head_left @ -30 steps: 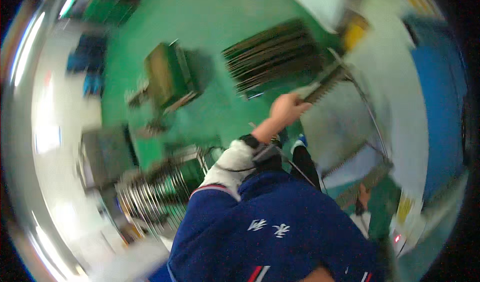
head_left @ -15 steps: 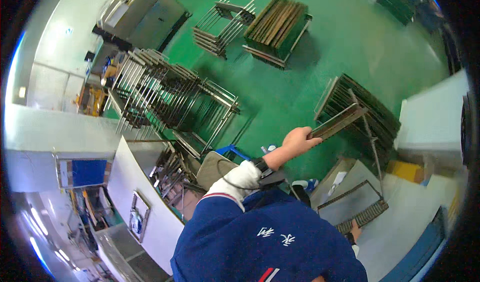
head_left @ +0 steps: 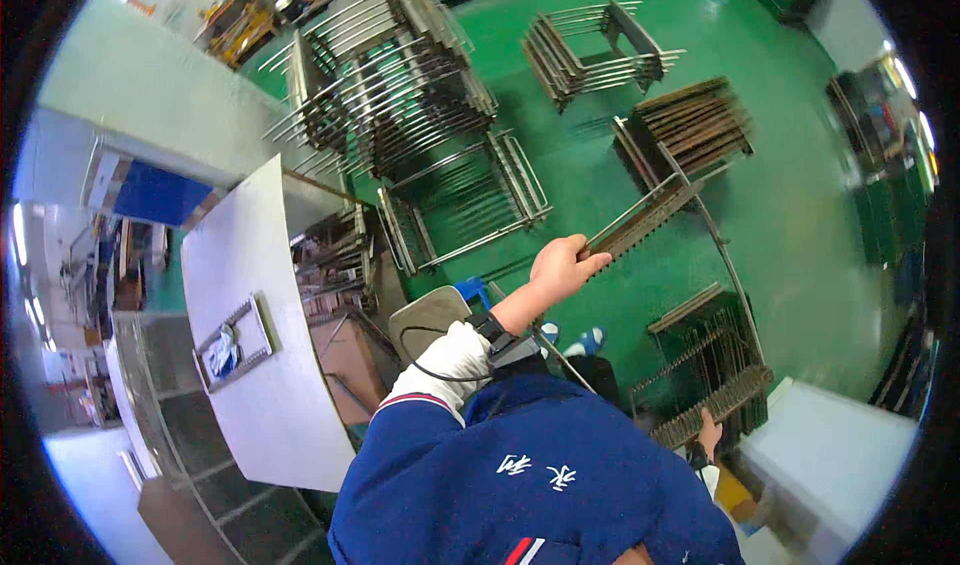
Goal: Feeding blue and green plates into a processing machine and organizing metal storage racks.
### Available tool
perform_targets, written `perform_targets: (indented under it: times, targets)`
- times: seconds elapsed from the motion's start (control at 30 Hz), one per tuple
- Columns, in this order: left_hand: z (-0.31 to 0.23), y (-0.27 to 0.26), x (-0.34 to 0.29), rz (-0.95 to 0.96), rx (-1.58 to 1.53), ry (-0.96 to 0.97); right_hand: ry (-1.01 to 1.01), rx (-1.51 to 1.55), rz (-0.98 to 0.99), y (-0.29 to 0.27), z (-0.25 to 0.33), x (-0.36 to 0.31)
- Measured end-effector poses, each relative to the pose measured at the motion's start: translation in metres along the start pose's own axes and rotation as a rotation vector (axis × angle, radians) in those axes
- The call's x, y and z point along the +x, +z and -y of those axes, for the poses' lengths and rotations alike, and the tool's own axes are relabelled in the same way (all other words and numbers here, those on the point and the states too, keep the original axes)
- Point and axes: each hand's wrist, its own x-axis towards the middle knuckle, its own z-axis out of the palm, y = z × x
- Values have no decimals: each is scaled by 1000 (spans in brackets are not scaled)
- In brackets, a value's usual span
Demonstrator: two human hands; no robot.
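Between my two hands is a rectangular metal rack frame (head_left: 645, 219), with slotted bars at two opposite ends joined by thin rods. My left hand (head_left: 562, 273) is closed round one end of the far slotted bar, thumb along its edge. At the near slotted bar (head_left: 722, 405), lower right, my right hand (head_left: 709, 433) grips from the near side, partly hidden behind it. The frame is held tilted above the green floor, and through its opening show dark slatted racks (head_left: 700, 340) standing below.
Many metal racks (head_left: 390, 85) stand stacked at the far left, with another rack (head_left: 597, 57) and a brown-slatted stack (head_left: 700, 115) beyond. A white-topped table (head_left: 255, 395) at left bears a small frame (head_left: 262, 327). A stool (head_left: 428, 315) stands nearby. A white box-like surface (head_left: 830, 445) is at right.
My view has turned rightward, so the floor racks and table appear shifted. Both hands keep their hold on the rack frame, which stays in front of me.
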Motion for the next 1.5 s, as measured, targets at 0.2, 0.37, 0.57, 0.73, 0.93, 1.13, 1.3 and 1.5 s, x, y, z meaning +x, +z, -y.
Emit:
perform_targets:
  times: [0.2, 0.37, 0.57, 0.73, 0.93, 1.13, 1.3, 1.5]
  targets:
    - [10, -40, 26, -204, -80, -77, -229, 39, 172, 105, 143, 76]
    - [22, -86, 44, -517, -102, -79, -503, 43, 364, 210, 294, 90]
    - [14, -202, 58, -857, -107, -67, -667, 114, 786, 357, 491, -18]
    - [39, -306, 92, -978, -316, -25, -849, 197, 1036, 484, 619, -129]
    - [72, -460, 143, -1119, -366, 30, -995, 255, 1108, 627, 742, -272]
    - [118, -587, 210, -1153, -371, -24, -1156, 236, 1038, 780, 833, -338]
    - [176, -646, 254, -1161, -365, -97, -1171, 214, 1040, 878, 852, -366]
    - [273, -691, 308, -1084, -331, -174, -1140, -20, 1063, 967, 864, -359]
